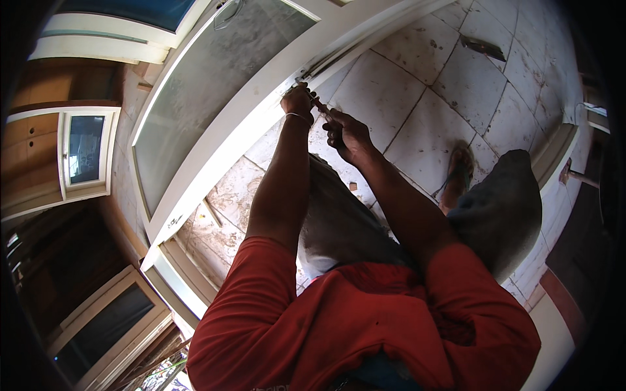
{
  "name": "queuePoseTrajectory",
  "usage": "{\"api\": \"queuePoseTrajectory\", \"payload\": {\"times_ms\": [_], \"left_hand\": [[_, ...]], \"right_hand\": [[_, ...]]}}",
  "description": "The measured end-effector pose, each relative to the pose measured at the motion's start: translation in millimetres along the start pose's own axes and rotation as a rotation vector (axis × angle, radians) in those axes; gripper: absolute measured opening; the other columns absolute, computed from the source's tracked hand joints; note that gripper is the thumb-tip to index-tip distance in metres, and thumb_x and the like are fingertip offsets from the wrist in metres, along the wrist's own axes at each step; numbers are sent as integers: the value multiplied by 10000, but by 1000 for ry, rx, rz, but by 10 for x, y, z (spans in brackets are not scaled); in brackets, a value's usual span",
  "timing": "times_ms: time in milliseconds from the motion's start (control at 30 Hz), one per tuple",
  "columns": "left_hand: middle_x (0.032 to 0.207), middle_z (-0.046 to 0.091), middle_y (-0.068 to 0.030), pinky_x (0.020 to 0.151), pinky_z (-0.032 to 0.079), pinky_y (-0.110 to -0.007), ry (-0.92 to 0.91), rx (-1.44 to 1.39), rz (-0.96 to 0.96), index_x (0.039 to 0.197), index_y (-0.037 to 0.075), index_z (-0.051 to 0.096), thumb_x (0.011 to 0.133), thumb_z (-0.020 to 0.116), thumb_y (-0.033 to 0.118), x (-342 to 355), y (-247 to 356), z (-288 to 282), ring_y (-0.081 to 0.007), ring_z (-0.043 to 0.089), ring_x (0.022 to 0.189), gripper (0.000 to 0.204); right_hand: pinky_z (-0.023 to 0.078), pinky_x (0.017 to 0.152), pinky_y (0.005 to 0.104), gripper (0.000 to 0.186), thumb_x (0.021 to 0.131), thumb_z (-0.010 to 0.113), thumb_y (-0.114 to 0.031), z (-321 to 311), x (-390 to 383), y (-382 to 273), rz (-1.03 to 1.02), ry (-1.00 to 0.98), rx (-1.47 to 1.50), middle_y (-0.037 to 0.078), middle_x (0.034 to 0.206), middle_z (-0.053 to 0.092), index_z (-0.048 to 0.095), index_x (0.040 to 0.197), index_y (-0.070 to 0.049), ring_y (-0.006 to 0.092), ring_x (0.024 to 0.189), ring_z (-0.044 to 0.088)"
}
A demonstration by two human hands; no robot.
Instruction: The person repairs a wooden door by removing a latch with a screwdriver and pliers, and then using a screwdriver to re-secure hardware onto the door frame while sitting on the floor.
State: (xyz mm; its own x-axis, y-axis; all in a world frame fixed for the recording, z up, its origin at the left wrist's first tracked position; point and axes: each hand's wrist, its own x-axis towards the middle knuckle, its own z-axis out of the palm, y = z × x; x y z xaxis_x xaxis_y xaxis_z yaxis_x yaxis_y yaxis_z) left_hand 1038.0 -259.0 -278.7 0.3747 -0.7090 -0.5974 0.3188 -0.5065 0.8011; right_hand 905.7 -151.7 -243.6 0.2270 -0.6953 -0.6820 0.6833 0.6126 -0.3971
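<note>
My left hand (298, 100) is closed at the edge of a white-framed door (215, 140) with a grey glass panel. Its fingers are bent beside a small metal fitting there, and what they pinch is too small to make out. Just to the right, my right hand (350, 135) grips the handle of a slim tool, which looks like a screwdriver (321, 107). The tool points up and left, its tip end lost among the fingers of my left hand.
Dirty white floor tiles (398, 91) spread under my arms. A dark flat scrap (483, 47) lies at the far right, a small brown chip (353, 186) between my legs. My sandalled foot (458, 169) is at right. More framed panels (88, 150) stand at the left.
</note>
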Motion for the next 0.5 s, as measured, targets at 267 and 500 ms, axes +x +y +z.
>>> {"api": "queuePoseTrajectory", "payload": {"times_ms": [267,500], "left_hand": [[926,615,-91,676,589,-422,-99,22,-86,1108,60,577,955,635,223,-125,18,-34,-249,631,792,231],[922,621,-98,644,590,-422,-65,45,-53,1065,50,582,949,636,216,-128,19,-7,-243,625,748,210]], "right_hand": [[347,439,228,218,1049,458,-291,8,11,74,147,7,283,69,757,558,511,992,-87,73,494,393],[329,422,225,181,1013,529,-262,-3,-21,65,120,-14,218,56,739,544,503,929,-105,71,462,354]]}}
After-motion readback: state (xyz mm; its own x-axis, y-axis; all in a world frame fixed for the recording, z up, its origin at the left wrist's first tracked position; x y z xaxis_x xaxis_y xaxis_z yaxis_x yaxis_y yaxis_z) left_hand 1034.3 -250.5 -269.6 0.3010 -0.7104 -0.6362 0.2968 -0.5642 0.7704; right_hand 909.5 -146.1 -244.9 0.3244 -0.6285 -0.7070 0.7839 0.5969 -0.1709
